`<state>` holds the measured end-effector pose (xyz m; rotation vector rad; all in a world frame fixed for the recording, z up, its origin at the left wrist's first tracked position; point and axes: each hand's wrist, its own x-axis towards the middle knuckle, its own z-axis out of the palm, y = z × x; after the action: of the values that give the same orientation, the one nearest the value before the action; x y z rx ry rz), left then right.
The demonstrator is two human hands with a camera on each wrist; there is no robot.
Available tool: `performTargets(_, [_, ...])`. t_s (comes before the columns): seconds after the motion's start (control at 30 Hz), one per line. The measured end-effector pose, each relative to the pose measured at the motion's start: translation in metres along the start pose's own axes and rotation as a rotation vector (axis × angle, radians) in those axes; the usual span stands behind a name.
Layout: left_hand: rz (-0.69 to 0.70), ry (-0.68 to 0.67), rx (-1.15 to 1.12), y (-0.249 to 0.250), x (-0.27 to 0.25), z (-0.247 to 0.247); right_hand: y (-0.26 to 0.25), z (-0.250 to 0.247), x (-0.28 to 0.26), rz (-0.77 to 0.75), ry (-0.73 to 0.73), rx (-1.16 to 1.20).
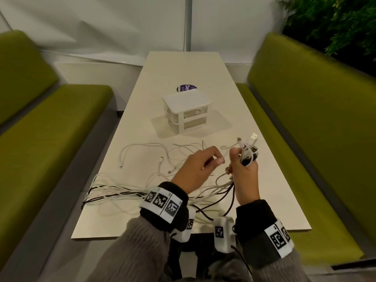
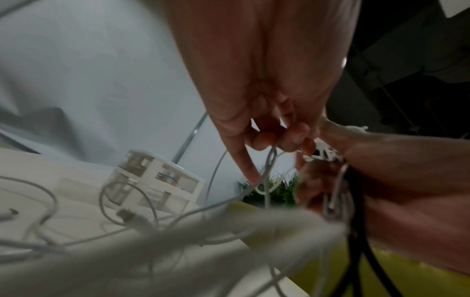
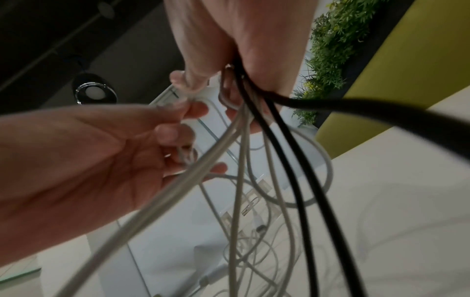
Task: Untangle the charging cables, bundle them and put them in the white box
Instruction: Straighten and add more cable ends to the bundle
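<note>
My right hand (image 1: 243, 165) is raised above the table and grips a bunch of white and black charging cables (image 1: 247, 153) near their plugs, which stick up past the fingers. The cords (image 3: 257, 156) hang down from that fist to the table. My left hand (image 1: 200, 167) is just left of it, its fingers curled and pinching a thin white cable (image 2: 271, 160). More white cables (image 1: 154, 159) lie tangled on the table. The white box (image 1: 186, 109), a small two-drawer unit, stands beyond the hands at mid-table.
The long cream table (image 1: 183, 68) runs away from me between two green benches (image 1: 50, 123) (image 1: 305, 110). A round purple sticker (image 1: 186, 88) lies behind the box. Cable loops (image 1: 105, 194) reach the table's left edge. A plant wall (image 1: 335, 23) stands at the far right.
</note>
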<state>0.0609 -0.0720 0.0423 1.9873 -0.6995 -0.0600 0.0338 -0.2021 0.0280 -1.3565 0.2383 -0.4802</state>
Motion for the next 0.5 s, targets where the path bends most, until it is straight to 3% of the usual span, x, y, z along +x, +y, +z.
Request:
performTargets(0.13, [0.023, -0.079, 0.052, 0.002, -0.002, 0.013, -0.001, -0.003, -0.002, 0.091, -0.104, 0.044])
performTargets(0.27, [-0.018, -0.108, 0.117, -0.005, -0.003, 0.016, 0.003, -0.007, 0.0, 0.099, -0.065, 0.034])
performTargets(0.4, [-0.109, -0.173, 0.348, -0.033, -0.011, -0.001, -0.001, -0.023, 0.012, 0.106, 0.165, 0.181])
performTargets(0.5, [-0.205, -0.171, 0.352, -0.064, -0.027, -0.025, 0.0, -0.041, 0.023, 0.101, 0.297, 0.311])
